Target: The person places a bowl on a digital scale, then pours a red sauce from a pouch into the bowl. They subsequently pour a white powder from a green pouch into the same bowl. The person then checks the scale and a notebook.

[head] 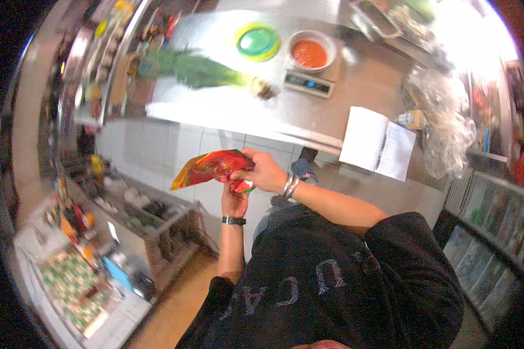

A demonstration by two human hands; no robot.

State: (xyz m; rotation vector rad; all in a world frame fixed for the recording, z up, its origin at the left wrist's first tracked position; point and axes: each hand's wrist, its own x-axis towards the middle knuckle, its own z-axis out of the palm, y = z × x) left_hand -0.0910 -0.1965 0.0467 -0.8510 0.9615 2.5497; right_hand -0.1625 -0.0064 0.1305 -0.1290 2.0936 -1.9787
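Note:
Both of my hands hold a shiny red plastic food packet with yellow and green edges, over the floor in front of the table. My right hand, with metal bracelets at its wrist, grips the packet's right end. My left hand, with a dark band at its wrist, holds the packet from below, its fingertips hidden behind it. Whether the packet is open cannot be made out. On the table beyond stands a white bowl of orange-red sauce, just behind a digital kitchen scale.
The steel table also bears a blurred bunch of leafy greens, a green bowl and an open notebook at its edge. Clear plastic bags lie at right. A cluttered counter stands at lower left.

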